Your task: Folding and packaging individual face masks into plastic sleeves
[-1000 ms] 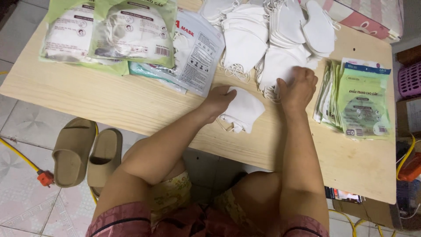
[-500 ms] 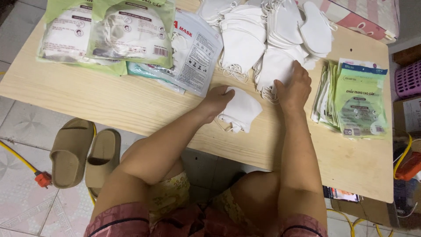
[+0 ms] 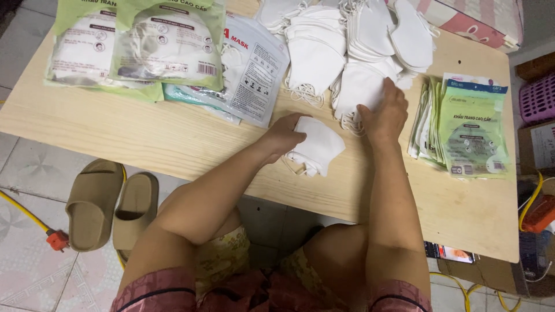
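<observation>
My left hand [image 3: 288, 134] rests on a small stack of white folded face masks [image 3: 318, 147] lying on the low wooden table [image 3: 173, 144], fingers pressed on its left edge. My right hand [image 3: 383, 114] lies on a larger pile of white masks [image 3: 358, 86] further back, fingers curled into the pile's near edge. More white masks are heaped behind it [image 3: 347, 34]. Both forearms reach over the table's front edge.
Green and white packaged mask bags [image 3: 139, 46] sit at the table's back left, and a stack of empty green pouches [image 3: 468, 124] at the right. Beige slippers [image 3: 110, 205] and a yellow cable [image 3: 23, 211] lie on the tiled floor at left. Boxes stand right of the table.
My right hand has shifted slightly up onto the larger mask pile. The left hand stays on the small stack.
</observation>
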